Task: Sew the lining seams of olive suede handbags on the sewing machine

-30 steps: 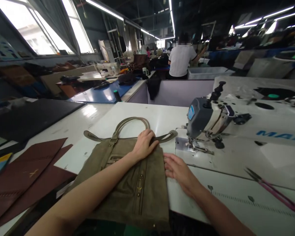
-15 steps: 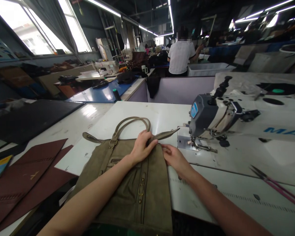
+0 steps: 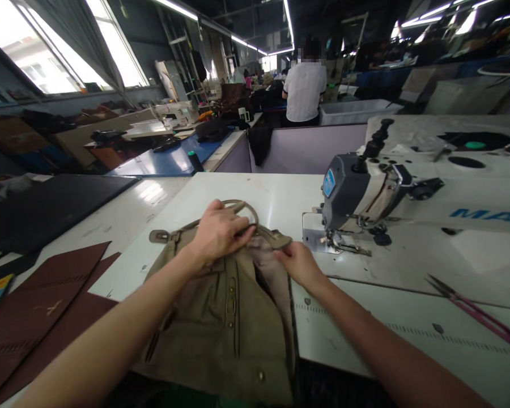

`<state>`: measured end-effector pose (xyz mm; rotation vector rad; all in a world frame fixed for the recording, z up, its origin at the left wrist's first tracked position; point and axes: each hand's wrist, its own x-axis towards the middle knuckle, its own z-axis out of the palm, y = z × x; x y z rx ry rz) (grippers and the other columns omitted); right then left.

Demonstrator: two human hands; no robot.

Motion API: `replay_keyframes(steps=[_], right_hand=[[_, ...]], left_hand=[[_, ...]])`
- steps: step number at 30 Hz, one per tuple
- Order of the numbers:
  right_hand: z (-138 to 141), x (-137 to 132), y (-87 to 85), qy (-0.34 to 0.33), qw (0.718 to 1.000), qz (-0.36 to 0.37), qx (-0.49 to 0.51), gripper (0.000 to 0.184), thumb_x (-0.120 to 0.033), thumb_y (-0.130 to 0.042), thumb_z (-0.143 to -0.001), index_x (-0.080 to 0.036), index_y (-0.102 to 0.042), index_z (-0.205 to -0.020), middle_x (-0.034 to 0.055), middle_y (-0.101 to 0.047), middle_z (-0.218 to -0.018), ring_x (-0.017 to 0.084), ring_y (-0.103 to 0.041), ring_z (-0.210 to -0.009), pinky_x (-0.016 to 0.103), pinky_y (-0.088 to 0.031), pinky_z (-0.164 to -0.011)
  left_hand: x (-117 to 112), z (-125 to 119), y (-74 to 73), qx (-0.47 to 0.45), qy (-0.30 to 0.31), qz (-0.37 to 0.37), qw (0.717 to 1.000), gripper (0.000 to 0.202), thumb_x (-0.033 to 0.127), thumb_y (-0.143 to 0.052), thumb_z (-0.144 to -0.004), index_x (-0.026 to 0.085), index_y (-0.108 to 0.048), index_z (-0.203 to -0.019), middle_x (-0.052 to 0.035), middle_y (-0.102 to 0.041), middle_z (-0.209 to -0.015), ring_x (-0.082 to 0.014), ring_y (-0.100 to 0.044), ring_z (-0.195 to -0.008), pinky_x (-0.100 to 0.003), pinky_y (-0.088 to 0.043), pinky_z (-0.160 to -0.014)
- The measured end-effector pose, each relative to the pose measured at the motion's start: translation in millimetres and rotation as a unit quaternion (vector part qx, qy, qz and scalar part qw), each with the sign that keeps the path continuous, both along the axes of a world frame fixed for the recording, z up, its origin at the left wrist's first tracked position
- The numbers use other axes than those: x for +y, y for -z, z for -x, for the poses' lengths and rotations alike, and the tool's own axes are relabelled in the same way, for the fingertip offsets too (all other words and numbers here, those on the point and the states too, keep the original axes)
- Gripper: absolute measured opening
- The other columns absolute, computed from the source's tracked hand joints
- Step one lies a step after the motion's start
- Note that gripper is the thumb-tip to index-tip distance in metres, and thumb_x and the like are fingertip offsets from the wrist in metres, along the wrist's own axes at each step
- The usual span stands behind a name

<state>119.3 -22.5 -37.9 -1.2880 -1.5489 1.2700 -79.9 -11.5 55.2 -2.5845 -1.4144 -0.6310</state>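
Observation:
An olive-green handbag (image 3: 255, 317) lies in front of me, its base over the table's near edge. My left hand (image 3: 221, 235) is closed on the bag's upper edge near the looped handle (image 3: 253, 211). At the top right corner my right hand (image 3: 300, 263) pinches the bag's edge by a strap end. Between the two hands the top gapes, and paler lining (image 3: 268, 254) shows inside. A strap tab (image 3: 159, 235) sticks out at the left. Part of the handle is hidden behind my left hand.
A sewing machine (image 3: 365, 192) stands to the right, with pink-handled scissors (image 3: 478, 311) in front of it. Dark red leather panels (image 3: 46, 306) lie at the left. A thread spool (image 3: 194, 161) stands behind. A person in a white shirt (image 3: 304, 90) is farther back, beside a grey bin (image 3: 357, 110).
My left hand has moved left and up along the bag's top. The edge at the right has been pulled open, exposing the lining, and the front panel has slumped.

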Motion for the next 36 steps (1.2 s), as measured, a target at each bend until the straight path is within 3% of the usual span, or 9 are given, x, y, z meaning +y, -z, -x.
replay_keyframes(steps=[4, 6, 9, 11, 14, 19, 25, 31, 36], right_hand=[[-17.9, 3.8, 1.4, 0.032, 0.998, -0.010, -0.061, 0.015, -0.021, -0.058, -0.077, -0.019, -0.055, -0.063, -0.0032, -0.049, -0.053, 0.018, -0.051, -0.058, 0.027, -0.039, -0.058], [-24.5, 1.1, -1.6, 0.048, 0.996, -0.015, -0.074, 0.004, -0.022, -0.058, -0.077, -0.019, -0.058, -0.074, -0.0051, -0.046, -0.051, 0.017, -0.050, -0.055, 0.026, -0.036, -0.055], [-35.6, -14.3, -8.0, 0.041, 0.996, -0.013, -0.074, 0.030, -0.021, -0.063, -0.072, -0.019, -0.055, -0.101, -0.0073, -0.050, -0.056, 0.016, -0.051, -0.052, 0.025, -0.037, -0.053], [-44.1, -30.0, -10.3, 0.009, 0.998, 0.006, -0.062, 0.042, -0.022, -0.064, -0.071, -0.020, -0.050, -0.111, -0.0073, -0.055, -0.062, 0.015, -0.052, -0.048, 0.024, -0.040, -0.049], [-54.1, -51.4, -8.7, -0.032, 0.998, 0.037, -0.045, 0.033, -0.027, -0.059, -0.076, -0.022, -0.053, -0.108, -0.0055, -0.055, -0.066, 0.015, -0.055, -0.047, 0.023, -0.042, -0.042], [-59.2, -72.8, -8.7, -0.026, 0.997, -0.016, -0.073, 0.011, -0.025, -0.055, -0.080, -0.019, -0.064, -0.081, 0.0019, -0.056, -0.070, 0.017, -0.055, -0.061, 0.029, -0.047, -0.058], [-70.9, -111.1, -22.1, -0.102, 0.980, -0.117, -0.122, 0.031, -0.013, -0.051, -0.080, -0.019, -0.062, -0.108, 0.0060, -0.058, -0.092, 0.021, -0.055, -0.079, 0.033, -0.046, -0.072], [-87.8, -129.1, -24.8, -0.163, 0.976, -0.068, -0.128, 0.039, -0.008, -0.054, -0.079, -0.023, -0.059, -0.115, 0.0048, -0.062, -0.101, 0.020, -0.057, -0.089, 0.032, -0.046, -0.080], [-89.5, -129.2, -24.4, -0.136, 0.982, -0.037, -0.127, 0.045, -0.005, -0.056, -0.075, -0.022, -0.061, -0.116, 0.0032, -0.062, -0.095, 0.017, -0.059, -0.079, 0.029, -0.048, -0.074]], left_hand=[[23.1, 4.7, 16.1, 0.090, -0.027, -0.001, 0.996, 0.021, 0.027, -0.046, -0.089, 0.017, -0.064, -0.094, -0.0056, -0.058, -0.071, -0.0220, -0.055, -0.067, -0.043, -0.037, -0.085], [26.8, -1.7, 40.8, 0.088, -0.025, 0.004, 0.996, 0.037, 0.016, -0.040, -0.090, 0.015, -0.057, -0.123, -0.0106, -0.064, -0.093, -0.0238, -0.060, -0.083, -0.041, -0.039, -0.089], [25.8, -8.5, 67.9, 0.066, 0.048, 0.014, 0.997, 0.052, 0.011, -0.030, -0.094, 0.022, -0.039, -0.144, -0.0130, -0.050, -0.136, -0.0238, -0.051, -0.117, -0.039, -0.035, -0.101], [26.8, -8.3, 71.0, 0.061, 0.164, 0.067, 0.982, 0.051, 0.014, -0.030, -0.096, 0.031, -0.040, -0.144, -0.0077, -0.038, -0.149, -0.0240, -0.044, -0.126, -0.041, -0.033, -0.105], [36.3, -6.1, 60.1, 0.034, 0.294, 0.213, 0.931, 0.051, 0.013, -0.033, -0.092, 0.032, -0.055, -0.134, -0.0036, -0.044, -0.145, -0.0223, -0.045, -0.127, -0.040, -0.034, -0.109], [50.3, -17.6, 39.2, -0.048, 0.274, 0.440, 0.854, 0.049, 0.010, -0.032, -0.081, 0.026, -0.074, -0.101, -0.0008, -0.056, -0.134, -0.0202, -0.041, -0.134, -0.043, -0.019, -0.119], [12.4, -52.7, 60.2, -0.015, 0.085, 0.259, 0.962, 0.022, 0.033, -0.056, -0.087, 0.017, -0.056, -0.072, -0.0050, -0.060, -0.111, -0.0233, -0.055, -0.105, -0.056, -0.020, -0.111], [0.5, -58.3, 77.9, -0.022, 0.061, 0.201, 0.977, 0.037, 0.034, -0.059, -0.086, 0.019, -0.047, -0.117, -0.0063, -0.057, -0.106, -0.0258, -0.051, -0.102, -0.049, -0.030, -0.099], [1.9, -61.9, 76.9, 0.047, 0.052, 0.154, 0.986, 0.034, 0.041, -0.053, -0.091, 0.018, -0.053, -0.115, -0.0088, -0.054, -0.108, -0.0290, -0.050, -0.105, -0.051, -0.027, -0.099]])
